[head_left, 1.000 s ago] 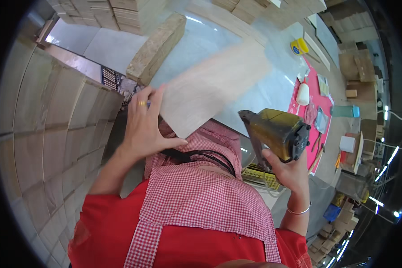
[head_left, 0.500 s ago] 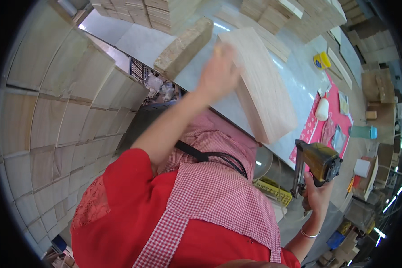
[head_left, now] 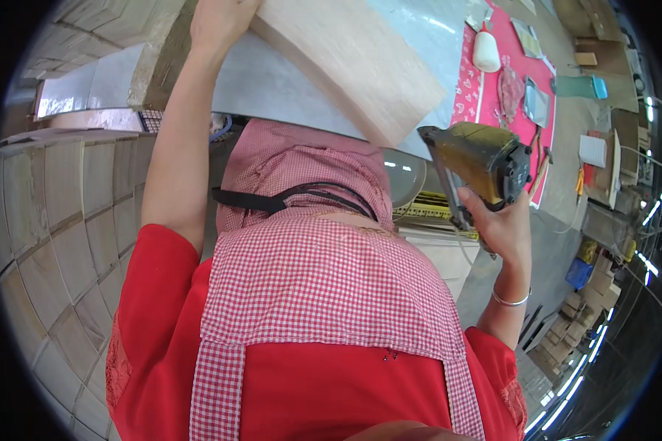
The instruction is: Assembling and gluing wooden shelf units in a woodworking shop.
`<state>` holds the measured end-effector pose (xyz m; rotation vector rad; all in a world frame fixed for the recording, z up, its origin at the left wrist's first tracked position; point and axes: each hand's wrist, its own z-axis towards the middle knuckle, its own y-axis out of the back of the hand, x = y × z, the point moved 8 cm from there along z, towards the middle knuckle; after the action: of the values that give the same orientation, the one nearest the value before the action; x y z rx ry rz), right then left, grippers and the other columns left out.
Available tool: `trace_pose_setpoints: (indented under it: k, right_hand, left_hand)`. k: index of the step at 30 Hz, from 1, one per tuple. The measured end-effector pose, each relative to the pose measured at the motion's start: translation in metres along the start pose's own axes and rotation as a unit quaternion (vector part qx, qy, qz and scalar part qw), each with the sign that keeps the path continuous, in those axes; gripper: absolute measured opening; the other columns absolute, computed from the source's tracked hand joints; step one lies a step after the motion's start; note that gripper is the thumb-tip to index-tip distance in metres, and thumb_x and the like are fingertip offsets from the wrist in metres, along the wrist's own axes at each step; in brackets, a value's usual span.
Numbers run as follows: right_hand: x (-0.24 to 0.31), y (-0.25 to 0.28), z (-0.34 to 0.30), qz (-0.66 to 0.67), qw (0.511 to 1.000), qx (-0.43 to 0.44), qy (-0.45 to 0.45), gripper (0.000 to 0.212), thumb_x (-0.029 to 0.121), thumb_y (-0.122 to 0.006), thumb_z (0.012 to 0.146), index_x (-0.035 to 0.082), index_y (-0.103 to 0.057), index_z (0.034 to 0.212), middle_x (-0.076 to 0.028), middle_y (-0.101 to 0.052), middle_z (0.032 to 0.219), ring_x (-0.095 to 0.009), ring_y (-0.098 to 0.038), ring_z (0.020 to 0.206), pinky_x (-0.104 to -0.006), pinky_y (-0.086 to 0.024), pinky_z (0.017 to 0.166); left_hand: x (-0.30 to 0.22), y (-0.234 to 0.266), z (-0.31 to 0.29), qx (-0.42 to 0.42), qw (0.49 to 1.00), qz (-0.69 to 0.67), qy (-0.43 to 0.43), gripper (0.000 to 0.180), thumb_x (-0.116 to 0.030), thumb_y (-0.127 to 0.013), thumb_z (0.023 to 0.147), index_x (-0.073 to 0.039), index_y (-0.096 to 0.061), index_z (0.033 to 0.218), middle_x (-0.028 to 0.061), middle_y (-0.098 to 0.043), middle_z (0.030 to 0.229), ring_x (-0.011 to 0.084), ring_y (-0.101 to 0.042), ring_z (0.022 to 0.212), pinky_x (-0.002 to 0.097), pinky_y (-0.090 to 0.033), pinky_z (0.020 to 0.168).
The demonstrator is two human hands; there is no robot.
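Nearest was a red-checked apron (head_left: 324, 287). Beyond it, the worker's right hand (head_left: 502, 224) was wrapped around a yellow pneumatic nail gun (head_left: 477, 158), held beside the wood, seemingly to leave its top face clear. A long, box-shaped wooden piece (head_left: 346, 59) lay on the pale tabletop (head_left: 294, 99), its long axis slanting from far left to near right, its near end pointing toward the table's front edge by the gun. The left hand (head_left: 224, 26) touched the far end, probably steadying it; I couldn't tell how tightly its fingers closed.
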<state>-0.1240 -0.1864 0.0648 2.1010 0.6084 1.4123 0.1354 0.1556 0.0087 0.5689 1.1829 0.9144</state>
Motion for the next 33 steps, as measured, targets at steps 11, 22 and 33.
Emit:
trace_pose_setpoints:
  k: [11, 22, 33]
  right_hand:
    - [-0.003, -0.011, -0.011, -0.039, 0.994, -0.024, 0.099, 0.044, 0.034, -0.076, 0.075, -0.002, -0.065, 0.097, -0.022, -0.065, 0.077, -0.039, -0.064, 0.076, -0.0432, -0.051, 0.069]
    - [-0.019, -0.01, 0.001, -0.034, 0.993, -0.053, 0.102, 0.043, 0.035, -0.076, 0.074, -0.002, -0.066, 0.092, -0.023, -0.066, 0.079, -0.039, -0.065, 0.077, -0.0437, -0.051, 0.07]
    - [0.003, 0.015, 0.008, 0.004, 0.999, 0.02, 0.037, 0.035, 0.01, -0.08, 0.078, -0.002, -0.063, 0.107, -0.009, -0.07, 0.094, -0.015, -0.064, 0.082, -0.0309, -0.051, 0.076]
  left_hand:
    - [0.058, -0.028, 0.01, 0.032, 0.995, 0.004, -0.092, 0.051, -0.033, -0.068, 0.087, 0.008, -0.06, 0.117, 0.0239, -0.059, 0.111, 0.0366, -0.058, 0.1, 0.0418, -0.045, 0.089]
    - [0.071, -0.031, 0.011, -0.005, 0.998, 0.014, -0.06, 0.053, -0.034, -0.069, 0.088, 0.007, -0.059, 0.12, 0.0238, -0.057, 0.121, 0.036, -0.055, 0.113, 0.0413, -0.043, 0.099]
    - [0.052, -0.025, -0.006, -0.058, 0.997, -0.053, -0.014, 0.058, -0.043, -0.067, 0.086, 0.002, -0.061, 0.121, 0.0198, -0.062, 0.113, 0.0298, -0.058, 0.103, 0.0367, -0.044, 0.092]
